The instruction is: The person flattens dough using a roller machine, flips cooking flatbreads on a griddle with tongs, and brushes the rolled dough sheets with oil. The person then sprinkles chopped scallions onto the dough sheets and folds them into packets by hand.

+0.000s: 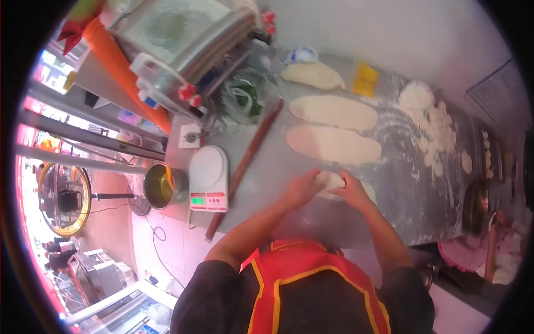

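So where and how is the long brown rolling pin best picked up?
Probably around the middle of the rolling pin, from above and its right, with the left hand, which is nearer. It is long and slim and lies slanted, with the white scale close along its left and bare tabletop on its right.

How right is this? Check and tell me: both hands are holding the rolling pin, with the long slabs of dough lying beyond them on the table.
The rolling pin is wrong; it lies beside the white scale. In the head view, the left hand and right hand hold a piece of dough. The long slabs of dough do lie beyond them on the table.
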The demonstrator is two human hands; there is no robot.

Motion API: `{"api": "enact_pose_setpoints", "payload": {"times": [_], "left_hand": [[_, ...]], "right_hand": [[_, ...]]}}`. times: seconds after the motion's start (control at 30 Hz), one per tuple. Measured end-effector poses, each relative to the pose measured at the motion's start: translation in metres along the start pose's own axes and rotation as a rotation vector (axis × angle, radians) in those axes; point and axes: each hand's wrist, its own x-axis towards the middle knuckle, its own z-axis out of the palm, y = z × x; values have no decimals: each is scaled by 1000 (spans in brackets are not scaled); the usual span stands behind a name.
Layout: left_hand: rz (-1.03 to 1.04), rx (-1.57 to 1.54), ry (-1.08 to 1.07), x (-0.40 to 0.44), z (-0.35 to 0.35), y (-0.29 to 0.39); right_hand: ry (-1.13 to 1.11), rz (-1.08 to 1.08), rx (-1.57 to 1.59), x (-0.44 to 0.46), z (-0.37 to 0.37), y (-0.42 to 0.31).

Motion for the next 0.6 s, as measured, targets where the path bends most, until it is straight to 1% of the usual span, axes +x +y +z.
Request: {"api": "enact_pose_setpoints", "payload": {"times": [0.03, 0.07, 0.1, 0.17, 0.2, 0.23, 0.27, 0.3, 0.37, 0.4, 0.47, 0.53, 0.57, 0.6], "left_hand": [[-18, 20, 2, 3, -24, 14], [49, 73, 71, 9, -53, 21], [110, 124, 135, 15, -89, 26], [297, 189, 294, 27, -175, 54], [388, 109, 348, 27, -222, 76], [482, 36, 396, 28, -268, 97], [401, 145, 536, 28, -309, 119], [451, 148, 621, 41, -353, 125], [404, 16, 560, 56, -430, 141], [377, 176, 645, 62, -457, 142], [315, 521, 785, 72, -490, 122], [249, 895, 881, 90, -507, 94], [241, 918, 847, 97, -510, 90], [235, 943, 807, 103, -510, 87]], "right_hand": [[53, -57, 109, 12, 2, -20], [82, -126, 114, 26, 0, -43], [108, -187, 120, 37, -8, -89], [184, -296, 184, 73, -9, -167], [230, -339, 243, 90, -4, -201], [145, -372, 554, 95, -3, -244], [54, -406, 862, 97, -1, -279], [62, -476, 887, 105, 5, -297], [86, -601, 931, 116, 9, -320], [84, -585, 913, 116, 8, -316], [76, -539, 874, 103, 8, -270], [380, -381, 477, 84, 1, -203], [555, -267, 215, 76, -5, -160], [604, -168, 107, 58, -12, -118]]}}
